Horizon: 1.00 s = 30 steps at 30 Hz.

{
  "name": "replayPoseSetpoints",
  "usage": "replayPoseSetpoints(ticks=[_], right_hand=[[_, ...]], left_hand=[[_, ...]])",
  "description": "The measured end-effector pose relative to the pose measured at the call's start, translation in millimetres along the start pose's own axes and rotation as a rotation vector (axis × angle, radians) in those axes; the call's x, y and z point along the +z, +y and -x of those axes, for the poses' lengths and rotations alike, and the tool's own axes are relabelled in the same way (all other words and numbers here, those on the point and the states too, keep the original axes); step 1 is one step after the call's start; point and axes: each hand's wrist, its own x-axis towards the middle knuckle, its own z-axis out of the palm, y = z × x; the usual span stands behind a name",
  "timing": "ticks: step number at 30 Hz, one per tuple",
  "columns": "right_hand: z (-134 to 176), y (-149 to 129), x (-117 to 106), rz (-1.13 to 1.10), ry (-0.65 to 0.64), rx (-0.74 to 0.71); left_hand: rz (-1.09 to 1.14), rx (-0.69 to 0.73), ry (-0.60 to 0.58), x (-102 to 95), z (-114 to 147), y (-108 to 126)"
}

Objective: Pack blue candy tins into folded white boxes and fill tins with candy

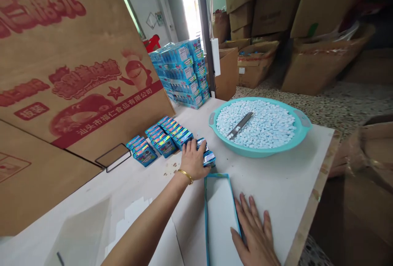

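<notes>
My left hand, with a gold bracelet on its wrist, has its fingers wrapped round a short row of small shiny blue boxes; the palm hides part of them. Just below it lies a long, shallow open box with a white inside and blue rim. My right hand rests spread along that box's right side, its thumb over the rim. Left of my left hand stand more rows of the small blue boxes.
A turquoise basin of pale blue candies, with a metal blade on top, stands at the right. Wrapped blue cartons are stacked at the back. A large cardboard carton borders the left. A black wire frame leans there.
</notes>
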Motion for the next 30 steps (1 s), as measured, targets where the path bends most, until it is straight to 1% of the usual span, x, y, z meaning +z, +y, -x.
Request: replayPoseSetpoints(ticks=[5,7,8,9,11,12,13,14,15,17,19,20,22,24,26,28,30], right_hand=[[-2,-2,-9,-0.001,-0.048,0.018],[-3,-3,-13,-0.001,-0.071,0.027],[-4,-4,-15,-0.002,-0.082,0.028],[-5,-4,-16,-0.005,-0.09,0.029],[-9,-7,-18,-0.013,-0.107,0.028],[-11,-9,-17,-0.019,-0.118,0.026],[-13,-11,-16,-0.025,-0.133,0.022],[-15,-13,-15,-0.032,-0.147,0.016],[-17,-15,-14,-0.038,-0.159,0.01],[-21,-20,-11,-0.052,-0.182,-0.004],[-22,-24,-9,-0.06,-0.199,-0.015],[-22,-26,-9,-0.061,-0.206,-0.023],[-20,-28,-8,-0.062,-0.207,-0.052],[-17,-29,-7,-0.067,-0.193,-0.089],[-15,-28,-4,-0.073,-0.164,-0.118],[-14,-28,0,-0.069,-0.124,-0.124],[-16,-27,5,-0.065,-0.089,-0.113]], left_hand=[[0.079,0.015,-0.067,-3.0,-10,-5],[0.133,0.0,-0.055,-4.2,-11,-9],[0.176,-0.025,-0.021,-6.2,-8,-11],[0.226,-0.058,0.037,-9.7,-3,-15],[0.333,-0.099,0.194,-21.6,14,-23],[0.388,-0.087,0.26,-29.4,25,-27],[0.444,-0.052,0.294,-37.6,37,-31],[0.5,0.003,0.287,-45.4,50,-34],[0.555,0.067,0.24,-51.9,63,-36],[0.625,0.164,0.085,-58.8,87,-35],[0.61,0.2,-0.08,-57.0,105,-27],[0.573,0.198,-0.143,-53.7,110,-22],[0.466,0.186,-0.22,-45.4,114,-12],[0.353,0.182,-0.232,-37.6,111,-3],[0.249,0.174,-0.203,-31.8,105,3],[0.173,0.163,-0.161,-28.4,99,4],[0.155,0.179,-0.162,-28.2,92,1]])
